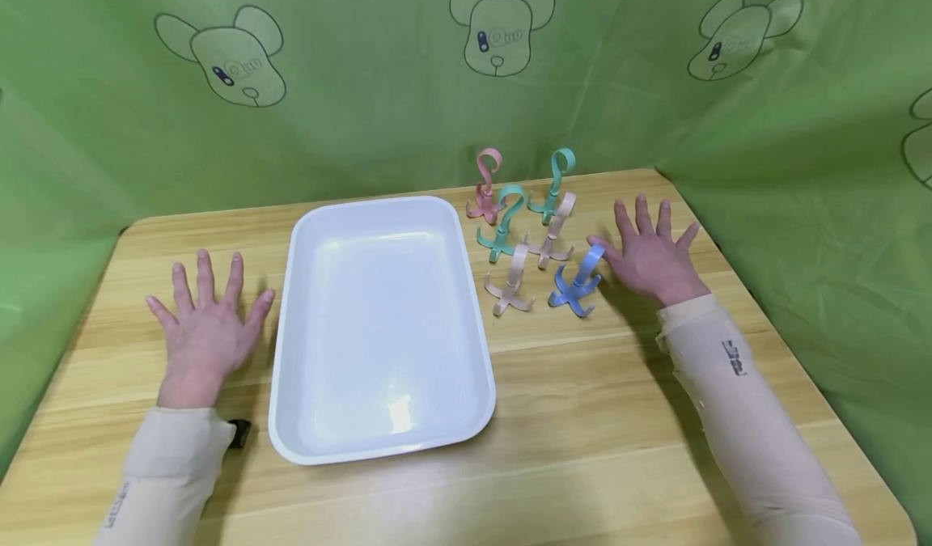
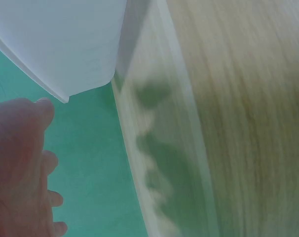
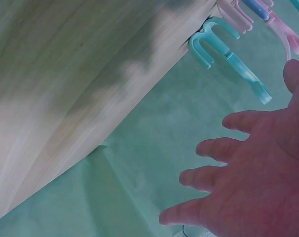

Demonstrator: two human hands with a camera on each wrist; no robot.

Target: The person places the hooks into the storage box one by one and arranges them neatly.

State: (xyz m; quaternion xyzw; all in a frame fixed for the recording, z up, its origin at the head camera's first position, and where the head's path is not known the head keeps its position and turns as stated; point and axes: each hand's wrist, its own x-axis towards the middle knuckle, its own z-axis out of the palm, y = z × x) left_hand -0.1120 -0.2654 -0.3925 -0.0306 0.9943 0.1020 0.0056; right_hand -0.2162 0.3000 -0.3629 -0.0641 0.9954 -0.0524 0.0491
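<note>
My left hand point(image 1: 206, 319) lies flat on the wooden table point(image 1: 582, 416), fingers spread, just left of a white rectangular tray point(image 1: 291, 247) that holds nothing. My right hand point(image 1: 650, 251) also rests flat with fingers spread, right of a cluster of plastic hooks. Its thumb is beside the blue hook point(image 1: 578, 281). Around that hook stand two beige hooks point(image 1: 513, 284) point(image 1: 555, 229), two teal hooks point(image 1: 504, 221) point(image 1: 557, 177) and a pink hook point(image 1: 485, 185). The left wrist view shows my left hand point(image 2: 21, 173) by the tray's rim point(image 2: 65, 44). In the right wrist view my right hand point(image 3: 253, 173) is near a teal hook point(image 3: 228, 54).
Green cloth with bear prints point(image 1: 502, 28) walls the table at the back and both sides. A small dark object point(image 1: 239, 431) sits by my left sleeve. Bare wood lies in front of the tray and between the hooks and the near edge.
</note>
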